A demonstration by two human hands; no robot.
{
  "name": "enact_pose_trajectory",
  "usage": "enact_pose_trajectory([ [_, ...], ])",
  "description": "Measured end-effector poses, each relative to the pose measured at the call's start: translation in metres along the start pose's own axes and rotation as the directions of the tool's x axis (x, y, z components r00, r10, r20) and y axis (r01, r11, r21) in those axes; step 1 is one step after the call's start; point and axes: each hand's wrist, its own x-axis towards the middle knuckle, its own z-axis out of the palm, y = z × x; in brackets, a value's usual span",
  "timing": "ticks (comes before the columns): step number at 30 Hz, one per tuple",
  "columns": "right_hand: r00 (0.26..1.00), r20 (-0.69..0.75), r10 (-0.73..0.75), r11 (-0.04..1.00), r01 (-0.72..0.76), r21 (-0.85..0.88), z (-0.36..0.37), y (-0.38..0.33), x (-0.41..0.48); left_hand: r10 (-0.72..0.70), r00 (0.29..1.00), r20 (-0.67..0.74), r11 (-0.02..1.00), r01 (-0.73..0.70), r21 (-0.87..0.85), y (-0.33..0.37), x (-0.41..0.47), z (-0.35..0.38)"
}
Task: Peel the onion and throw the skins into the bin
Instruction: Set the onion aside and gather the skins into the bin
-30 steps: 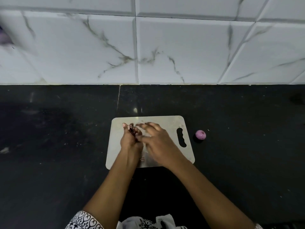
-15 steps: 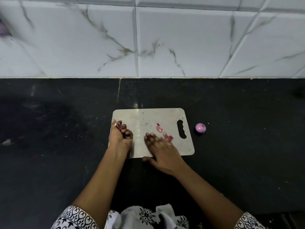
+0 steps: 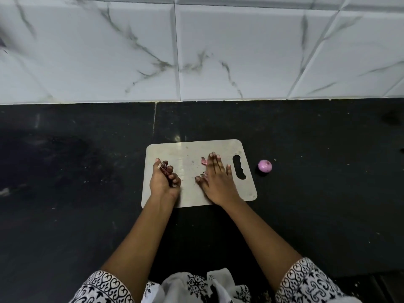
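Note:
A peeled purple onion (image 3: 265, 165) sits on the black counter just right of a steel cutting board (image 3: 185, 152). My left hand (image 3: 164, 179) rests on the board's left side, curled around dark onion skins (image 3: 165, 169). My right hand (image 3: 216, 178) lies flat and open on the board's right half, fingers spread. A pink skin scrap (image 3: 204, 161) lies on the board touching its fingertips, and small scraps (image 3: 202, 174) show by its thumb. No bin is in view.
The black counter (image 3: 76, 171) runs back to a white marble-tiled wall (image 3: 196, 51). Its front edge is near my body. Small crumbs dot the counter around the board.
My hands have parted: the left one drew left with the skins, the right one slid right across the board onto the loose pink scraps.

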Motion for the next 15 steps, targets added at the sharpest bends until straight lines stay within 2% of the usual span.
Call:
enact_pose_trajectory([
  [4, 0.962, -0.032, -0.271, 0.962, 0.272, 0.009, -0.014, 0.009, 0.009, 0.015, 1.000, 0.008, 1.000, -0.015, 0.020, -0.001, -0.001, 0.000],
  [6, 0.940, -0.044, -0.340, 0.940, 0.341, 0.025, -0.021, 0.016, 0.011, 0.017, 1.000, 0.014, 0.999, -0.017, 0.028, -0.001, -0.002, 0.000],
  [8, 0.947, -0.059, -0.315, 0.932, 0.321, 0.169, -0.031, 0.019, 0.019, 0.018, 1.000, 0.023, 0.999, -0.019, 0.036, -0.002, -0.002, 0.000],
  [10, 0.973, -0.082, -0.214, 0.927, 0.229, 0.296, -0.044, 0.021, 0.035, 0.017, 1.000, 0.024, 0.999, -0.018, 0.047, -0.002, -0.002, -0.001],
  [12, 0.976, -0.056, -0.209, 0.944, 0.216, 0.248, -0.051, 0.020, 0.050, 0.018, 1.000, 0.023, 0.998, -0.019, 0.056, -0.003, -0.004, -0.001],
  [15, 0.927, 0.078, -0.367, 0.930, 0.364, 0.054, -0.048, 0.013, 0.055, 0.028, 0.999, 0.021, 0.998, -0.029, 0.060, -0.003, -0.004, -0.001],
])
